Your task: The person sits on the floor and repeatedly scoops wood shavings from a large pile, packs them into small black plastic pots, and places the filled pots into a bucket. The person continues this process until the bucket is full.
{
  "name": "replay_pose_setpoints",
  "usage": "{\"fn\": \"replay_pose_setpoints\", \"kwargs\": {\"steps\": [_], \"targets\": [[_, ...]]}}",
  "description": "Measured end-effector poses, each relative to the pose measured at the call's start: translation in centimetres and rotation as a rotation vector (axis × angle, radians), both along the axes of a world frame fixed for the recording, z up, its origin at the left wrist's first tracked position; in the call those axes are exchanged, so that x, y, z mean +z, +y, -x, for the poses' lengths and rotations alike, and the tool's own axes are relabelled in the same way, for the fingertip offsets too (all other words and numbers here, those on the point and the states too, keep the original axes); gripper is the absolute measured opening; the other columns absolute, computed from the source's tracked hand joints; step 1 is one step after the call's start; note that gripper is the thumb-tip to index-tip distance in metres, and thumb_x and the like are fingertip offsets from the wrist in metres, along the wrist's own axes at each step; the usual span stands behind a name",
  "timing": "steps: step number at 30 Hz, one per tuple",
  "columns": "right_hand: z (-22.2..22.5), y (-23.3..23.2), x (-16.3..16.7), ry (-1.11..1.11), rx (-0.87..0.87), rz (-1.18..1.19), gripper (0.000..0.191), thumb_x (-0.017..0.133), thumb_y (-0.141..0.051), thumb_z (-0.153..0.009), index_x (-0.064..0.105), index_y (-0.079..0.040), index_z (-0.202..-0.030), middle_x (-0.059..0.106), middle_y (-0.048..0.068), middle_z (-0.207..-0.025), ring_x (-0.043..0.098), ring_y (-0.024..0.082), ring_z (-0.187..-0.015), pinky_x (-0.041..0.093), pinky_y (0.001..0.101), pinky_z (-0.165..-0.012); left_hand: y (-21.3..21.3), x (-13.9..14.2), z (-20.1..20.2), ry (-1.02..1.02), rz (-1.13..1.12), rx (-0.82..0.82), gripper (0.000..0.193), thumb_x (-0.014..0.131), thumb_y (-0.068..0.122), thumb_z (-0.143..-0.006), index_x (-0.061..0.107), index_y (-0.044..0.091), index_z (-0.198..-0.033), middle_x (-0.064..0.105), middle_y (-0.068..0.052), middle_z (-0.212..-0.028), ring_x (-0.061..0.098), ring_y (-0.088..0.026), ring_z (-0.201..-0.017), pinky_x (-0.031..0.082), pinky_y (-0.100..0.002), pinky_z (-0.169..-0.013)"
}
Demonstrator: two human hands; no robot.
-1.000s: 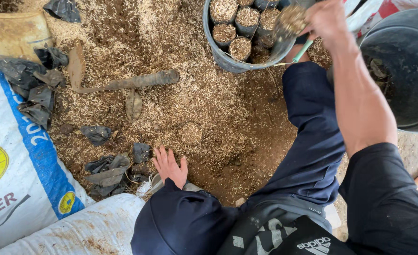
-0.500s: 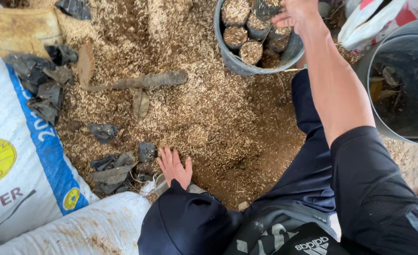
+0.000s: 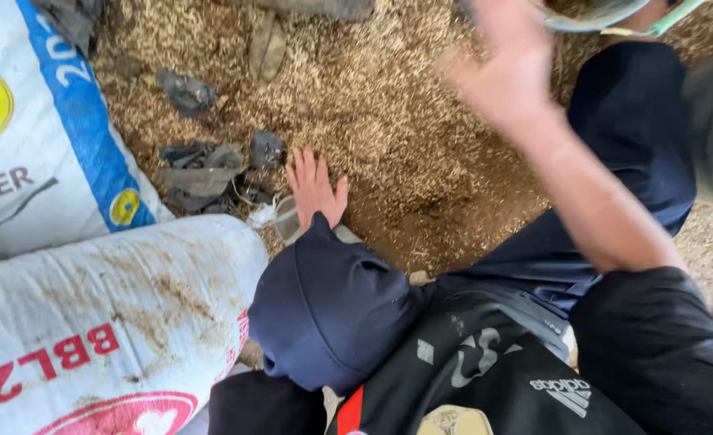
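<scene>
Resting flat on the sawdust-and-soil heap [image 3: 389,121] near the middle of the frame, the left hand [image 3: 315,187] has its fingers spread wide and grips nothing. Just to its left lie crumpled black plastic bags [image 3: 203,173], one nearly touching the fingertips. The right hand [image 3: 505,68], blurred at the upper right, hangs above the heap with fingers loosely open; I cannot tell whether it holds anything. A grey bucket rim [image 3: 594,16] shows at the top edge just beside it. Two white woven sacks [image 3: 107,314] fill the left side.
</scene>
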State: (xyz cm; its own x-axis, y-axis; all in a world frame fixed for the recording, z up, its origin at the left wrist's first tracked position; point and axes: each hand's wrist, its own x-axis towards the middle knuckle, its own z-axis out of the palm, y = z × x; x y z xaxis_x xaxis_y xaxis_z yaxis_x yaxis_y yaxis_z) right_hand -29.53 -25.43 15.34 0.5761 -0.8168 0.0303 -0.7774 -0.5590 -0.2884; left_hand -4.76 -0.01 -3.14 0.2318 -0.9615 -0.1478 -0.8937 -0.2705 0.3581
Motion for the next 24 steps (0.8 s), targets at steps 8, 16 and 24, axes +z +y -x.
{"fn": "replay_pose_setpoints", "kwargs": {"steps": [8,16,24], "targets": [[-9.8,10.7,-12.5,0.207,0.368,-0.072,0.089,0.086,-0.046,-0.065,0.049,-0.018,-0.141,0.041,0.023,-0.147,0.055,0.044,-0.115,0.059,0.0617,-0.079,0.1,0.0,0.1,-0.013,0.063,-0.017,0.062,0.06,0.038,-0.095,0.058,-0.007,-0.138,0.033,-0.026,-0.162,0.017,-0.042,-0.156,0.01,-0.056,-0.127],[-9.0,9.2,-11.8,0.074,0.313,-0.202,0.068,0.083,-0.016,-0.068,0.056,-0.015,-0.13,0.051,0.014,-0.127,0.056,0.037,-0.108,0.062,0.0439,-0.075,0.0,-0.8,0.1,-0.019,0.149,-0.043,0.062,0.062,0.037,-0.093,0.058,-0.008,-0.136,0.037,-0.027,-0.16,0.021,-0.043,-0.154,0.014,-0.058,-0.125],[4.8,0.3,5.6,-0.082,0.116,-0.146,0.045,0.081,-0.024,-0.078,0.066,-0.012,-0.119,0.061,0.014,-0.122,0.059,0.035,-0.116,0.054,0.051,-0.095,-0.1,-0.8,0.0,-0.017,0.124,-0.044,0.064,0.062,0.039,-0.093,0.058,-0.008,-0.136,0.035,-0.026,-0.161,0.02,-0.043,-0.154,0.012,-0.057,-0.125]]}}
